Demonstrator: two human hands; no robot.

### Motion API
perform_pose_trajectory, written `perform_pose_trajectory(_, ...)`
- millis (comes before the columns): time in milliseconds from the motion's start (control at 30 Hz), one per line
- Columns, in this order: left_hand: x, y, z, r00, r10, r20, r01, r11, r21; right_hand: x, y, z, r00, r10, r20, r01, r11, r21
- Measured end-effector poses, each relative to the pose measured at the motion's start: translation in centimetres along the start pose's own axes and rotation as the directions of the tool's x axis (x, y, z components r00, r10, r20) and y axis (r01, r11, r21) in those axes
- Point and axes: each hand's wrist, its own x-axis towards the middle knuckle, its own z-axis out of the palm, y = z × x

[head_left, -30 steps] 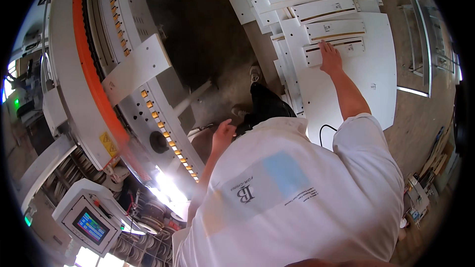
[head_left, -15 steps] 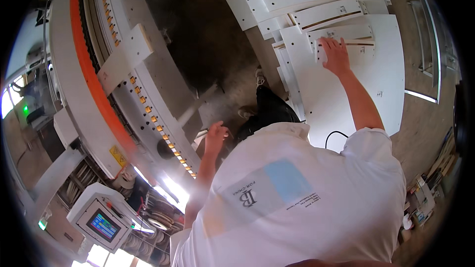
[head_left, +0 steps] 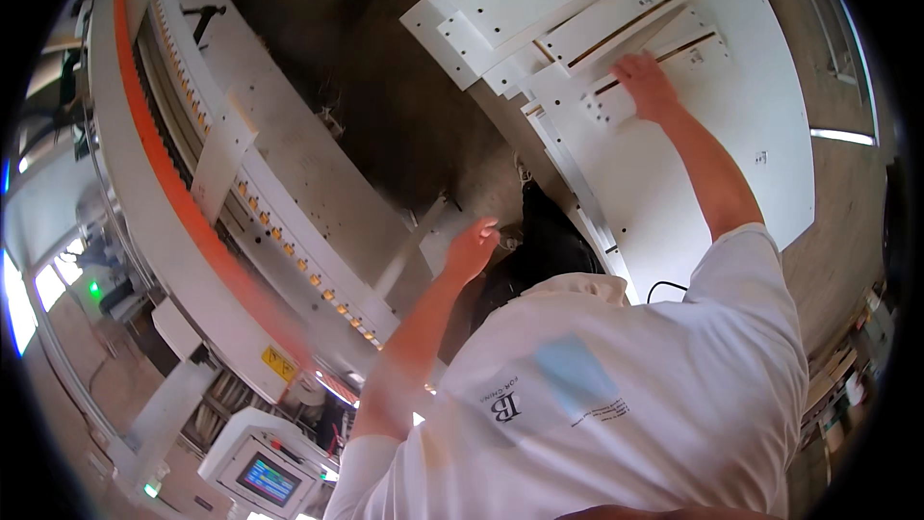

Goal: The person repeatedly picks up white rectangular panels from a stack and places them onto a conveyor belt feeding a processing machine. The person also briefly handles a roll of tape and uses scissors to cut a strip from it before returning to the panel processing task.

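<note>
My right hand [head_left: 647, 85] reaches far forward and lies flat, fingers spread, on a narrow white grooved panel [head_left: 616, 98] on top of a stack of white furniture panels [head_left: 731, 125]. My left hand [head_left: 472, 248] hangs in the air with loosely bent fingers and holds nothing. It is close to a white strip [head_left: 416, 241] that leans out from the long machine [head_left: 289, 193]. My white T-shirt fills the lower middle of the view.
A long white machine with an orange stripe [head_left: 164, 164] and a row of small lights runs along the left. A control panel with a small screen [head_left: 268, 478] stands at the lower left. Dark dusty floor [head_left: 385, 87] lies between the machine and the panel stack.
My left hand has risen and moved forward toward the machine. My right hand has stayed on the narrow panel. The view has shifted slightly.
</note>
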Motion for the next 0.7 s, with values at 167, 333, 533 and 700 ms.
perform_pose_trajectory(167, 10.5, 9.8, -1.0, 0.979, 0.191, 0.07, -0.2, 0.965, 0.167, -4.2, -4.6, 8.8, 0.976, -0.187, -0.112, 0.201, 0.972, 0.124)
perform_pose_trajectory(333, 21.2, 19.5, -1.1, 0.802, 0.597, -0.001, -0.535, 0.719, 0.444, -12.8, -8.3, 5.6, 0.985, 0.01, -0.173, 0.012, 0.992, 0.127)
perform_pose_trajectory(533, 30.4, 26.0, 2.0, 0.725, 0.672, -0.154, -0.449, 0.629, 0.635, -18.5, -10.3, 4.8, 0.561, 0.762, 0.324, -0.619, 0.125, 0.776)
perform_pose_trajectory(700, 30.0, 25.9, 3.2, 0.807, 0.576, -0.128, -0.364, 0.656, 0.661, -16.1, -16.2, 9.7, 0.523, 0.704, 0.481, -0.445, -0.257, 0.858)
